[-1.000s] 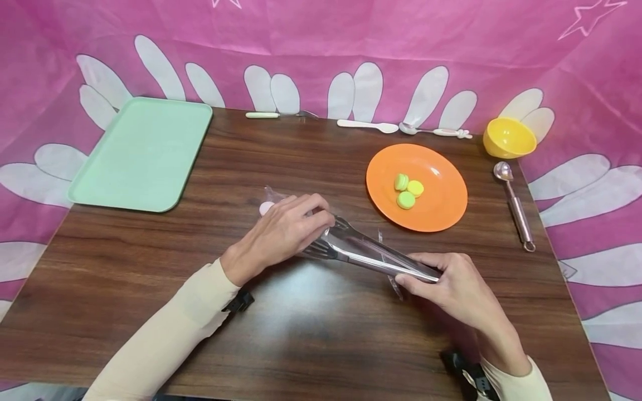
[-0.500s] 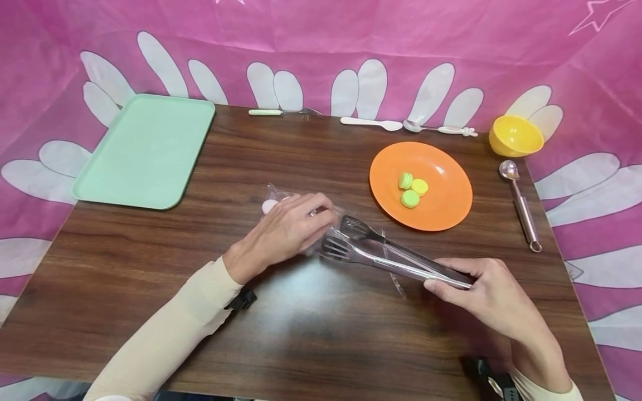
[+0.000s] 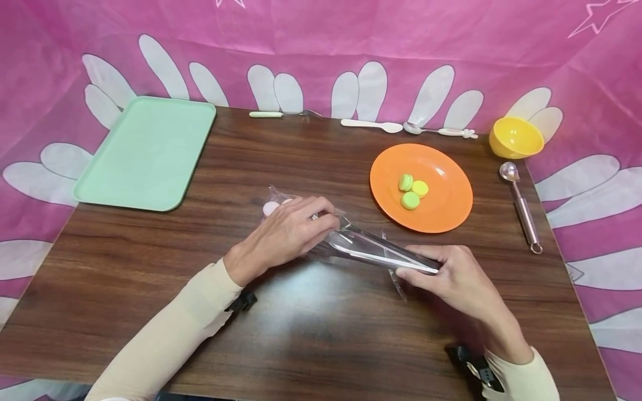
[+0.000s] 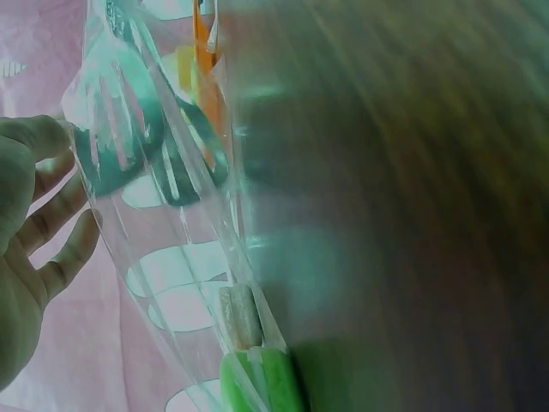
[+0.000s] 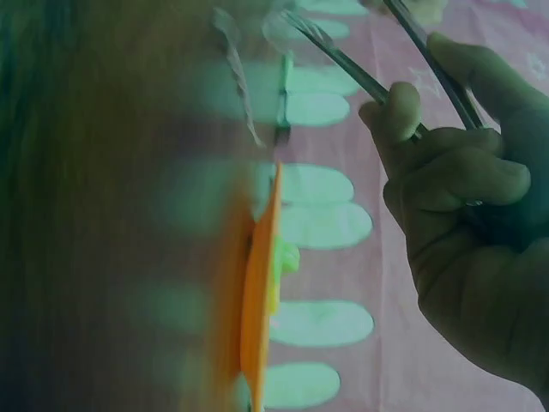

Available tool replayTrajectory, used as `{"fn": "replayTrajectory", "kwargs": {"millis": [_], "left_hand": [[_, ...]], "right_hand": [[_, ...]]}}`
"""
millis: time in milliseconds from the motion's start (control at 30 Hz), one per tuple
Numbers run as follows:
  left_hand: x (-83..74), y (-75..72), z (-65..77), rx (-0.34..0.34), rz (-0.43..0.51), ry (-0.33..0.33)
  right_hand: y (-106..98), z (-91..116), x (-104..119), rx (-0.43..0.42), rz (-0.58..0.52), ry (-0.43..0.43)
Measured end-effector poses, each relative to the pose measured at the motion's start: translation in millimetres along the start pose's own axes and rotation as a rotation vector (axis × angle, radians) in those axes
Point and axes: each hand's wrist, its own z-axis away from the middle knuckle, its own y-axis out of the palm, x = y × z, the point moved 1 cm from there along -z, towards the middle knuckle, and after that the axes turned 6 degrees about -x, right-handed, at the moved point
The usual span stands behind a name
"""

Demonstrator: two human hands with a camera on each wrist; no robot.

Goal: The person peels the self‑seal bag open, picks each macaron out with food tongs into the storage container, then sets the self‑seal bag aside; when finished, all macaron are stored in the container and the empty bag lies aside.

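My left hand (image 3: pixel 296 225) holds the mouth of a clear plastic bag (image 3: pixel 281 203) lying on the wooden table (image 3: pixel 311 334). A pale pink macaron (image 3: pixel 271 208) sits at the bag's far end. My right hand (image 3: pixel 441 273) grips the handle end of metal tongs (image 3: pixel 376 252), and their tips reach into the bag under my left fingers. In the left wrist view the tong tips (image 4: pixel 146 159) show through the bag film (image 4: pixel 171 249), with a pale macaron (image 4: pixel 238 316) lower down. The right wrist view shows my right hand (image 5: pixel 455 197) squeezing the tong arms (image 5: pixel 343 69).
An orange plate (image 3: pixel 446 209) to the right holds three macarons (image 3: pixel 411 192), green and yellow. A mint tray (image 3: pixel 145 153) lies far left. A yellow bowl (image 3: pixel 516 136) and a metal scoop (image 3: pixel 521 209) sit at the right edge. A fork (image 3: pixel 281 114) and two spoons (image 3: pixel 371 125) line the back.
Half a second ago the tongs were drawn back to the right with their tips out and apart. Now my right hand has pushed them left into the bag again. The left hand stays put.
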Motion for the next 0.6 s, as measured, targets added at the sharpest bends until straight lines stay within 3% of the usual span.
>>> {"fn": "replayTrajectory", "kwargs": {"millis": [133,367,600], "left_hand": [[-1.9,-0.6,0.0,0.009,-0.003,-0.009],[-6.5,-1.7,0.0,0.025,-0.034,-0.015],[-7.9,-0.1,-0.1,0.024,-0.020,-0.020]], "right_hand": [[13.7,-7.9,6.9,-0.017,0.006,-0.001],[39.0,-19.2,21.2,-0.115,0.028,-0.115],[52.2,-26.8,29.7,-0.138,0.050,-0.172]]}}
